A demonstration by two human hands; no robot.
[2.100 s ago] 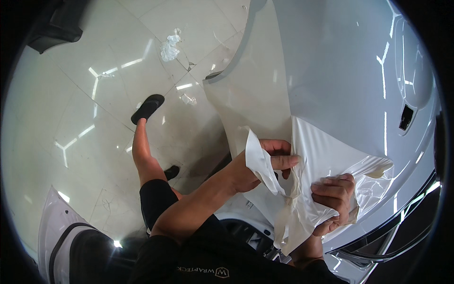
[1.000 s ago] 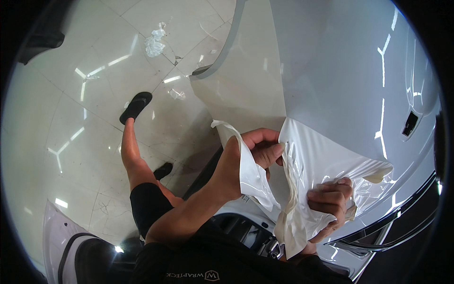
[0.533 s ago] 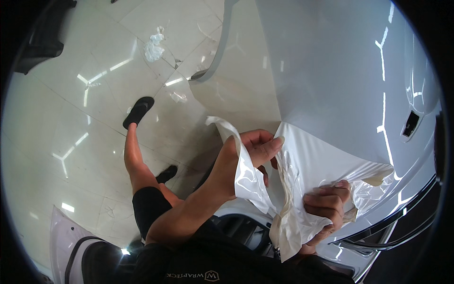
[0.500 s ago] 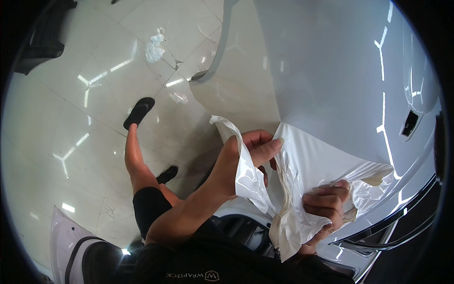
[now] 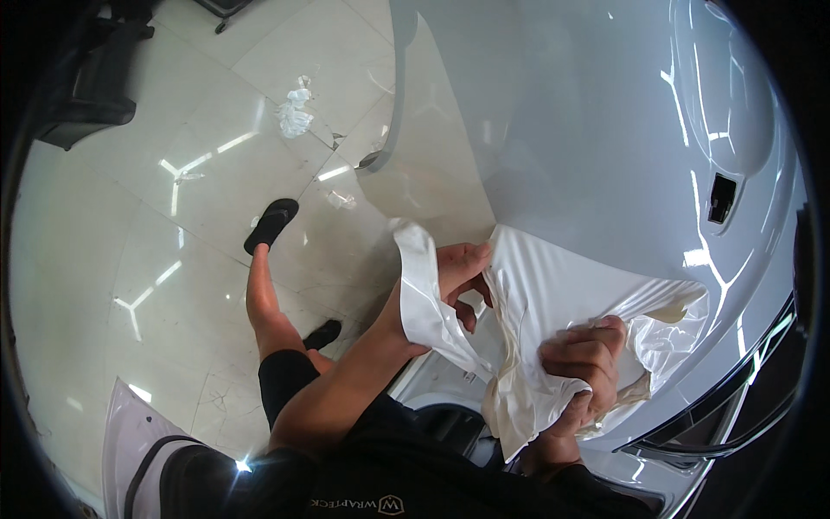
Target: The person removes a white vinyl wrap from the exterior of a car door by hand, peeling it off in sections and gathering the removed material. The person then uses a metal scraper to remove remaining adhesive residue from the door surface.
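- As wrinkled glossy white film is bunched in the right hand, its edge is pinched by the left hand.
- It's draped over the curved grey car panel!
- Tearing could be caused by uneven pulling.

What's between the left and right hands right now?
In the head view, a creased stretch of glossy white film lies between the left hand, at the film's edge, and the right hand, which clutches it.

Left grip pinching, right grip curled tight
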